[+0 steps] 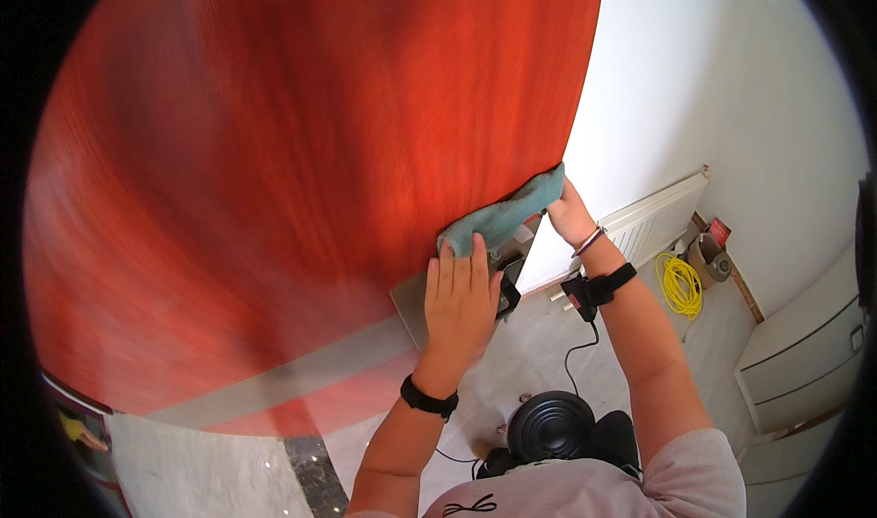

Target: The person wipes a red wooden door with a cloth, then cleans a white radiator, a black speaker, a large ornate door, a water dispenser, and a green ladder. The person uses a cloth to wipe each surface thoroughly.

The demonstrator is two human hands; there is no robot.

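A large red wood-grain door panel (pixel 384 127) stands in front of me, with a grey band (pixel 288 371) across its lower part. Against its right edge lies a folded teal cloth (pixel 503 220). My left hand (pixel 459 299) is flat, its fingertips resting on the lower left end of the cloth and its palm over a grey metal plate (pixel 409 305). Beside the left thumb is a black handle (pixel 508 297). At the panel's edge my right hand (pixel 572 213) grips the cloth's upper right end; its fingers are partly hidden behind the cloth.
A white radiator (pixel 651 227) runs along the white wall (pixel 671 79). On the floor are a coiled yellow cable (pixel 680 286) and a brown bucket (pixel 706 257). A white cabinet (pixel 801 360) stands at right. A black round ringed object (pixel 551 425) is close before my body.
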